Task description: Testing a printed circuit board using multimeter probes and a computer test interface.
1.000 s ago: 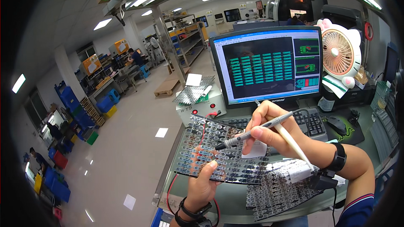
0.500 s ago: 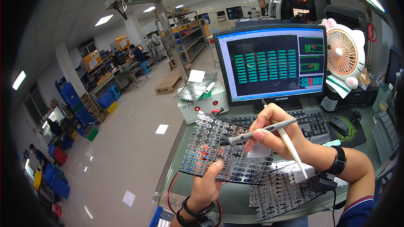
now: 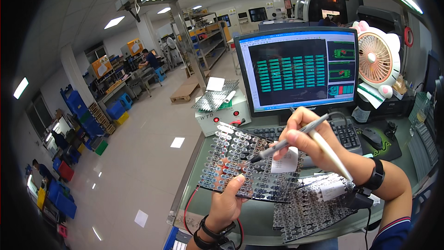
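Observation:
My left hand (image 3: 226, 208) grips the near edge of a panel of small circuit boards (image 3: 219, 161), its thumb on top and the other fingers hidden underneath. The panel is tilted up above the desk. My right hand (image 3: 319, 139) is closed round a grey pen-shaped tool (image 3: 281, 146) whose dark, thin tip points down at the panel's middle; I cannot tell whether it touches. A slim white stick-like tool (image 3: 330, 153) also lies in this hand and slants back toward the wrist. A white paper label (image 3: 285, 162) is on the panel's right part.
More board panels (image 3: 305, 215) lie on the desk at the lower right. Behind stand a monitor (image 3: 291, 67), a keyboard (image 3: 349, 136), a mouse (image 3: 372, 135) and a fan (image 3: 375, 58). A white box (image 3: 217, 120) at the left carries another panel (image 3: 215, 100).
My right hand has shifted slightly right, and the grey tool slants more steeply, its tip a little lower and further right. The white tool's rear end has swung right. My left hand has barely moved.

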`<state>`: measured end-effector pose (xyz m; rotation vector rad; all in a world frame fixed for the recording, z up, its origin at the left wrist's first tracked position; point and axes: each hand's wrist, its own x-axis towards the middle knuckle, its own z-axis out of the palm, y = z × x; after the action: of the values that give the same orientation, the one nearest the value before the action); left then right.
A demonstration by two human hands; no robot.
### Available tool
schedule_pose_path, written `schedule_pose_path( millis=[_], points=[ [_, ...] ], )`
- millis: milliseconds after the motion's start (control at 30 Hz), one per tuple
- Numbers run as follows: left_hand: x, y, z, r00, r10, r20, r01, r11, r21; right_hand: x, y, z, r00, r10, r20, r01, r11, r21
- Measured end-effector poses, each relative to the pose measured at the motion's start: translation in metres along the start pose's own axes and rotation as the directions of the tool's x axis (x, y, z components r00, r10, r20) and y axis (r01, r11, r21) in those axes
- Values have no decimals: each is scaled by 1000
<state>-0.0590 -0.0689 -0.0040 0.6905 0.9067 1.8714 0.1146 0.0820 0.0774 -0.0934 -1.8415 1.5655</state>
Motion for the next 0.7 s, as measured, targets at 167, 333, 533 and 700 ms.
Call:
schedule_pose_path(
  millis=[167,333,533,700],
  points=[
    [-4,6,9,999,38,-1,-38,999,19,3,-23,-19,978,197,-61,-149,881,449],
    [-13,8,23,999,32,8,-32,999,-9,-13,-52,-37,947,288,-140,-318,897,-309],
    [-32,8,42,994,-73,78,65,993,97,-39,-48,-42,904,419,86,-278,728,-626],
    [-27,3,-9,920,26,390,-172,923,343,-58,-48,-75,851,507,136,-337,726,-600]
  ],
)
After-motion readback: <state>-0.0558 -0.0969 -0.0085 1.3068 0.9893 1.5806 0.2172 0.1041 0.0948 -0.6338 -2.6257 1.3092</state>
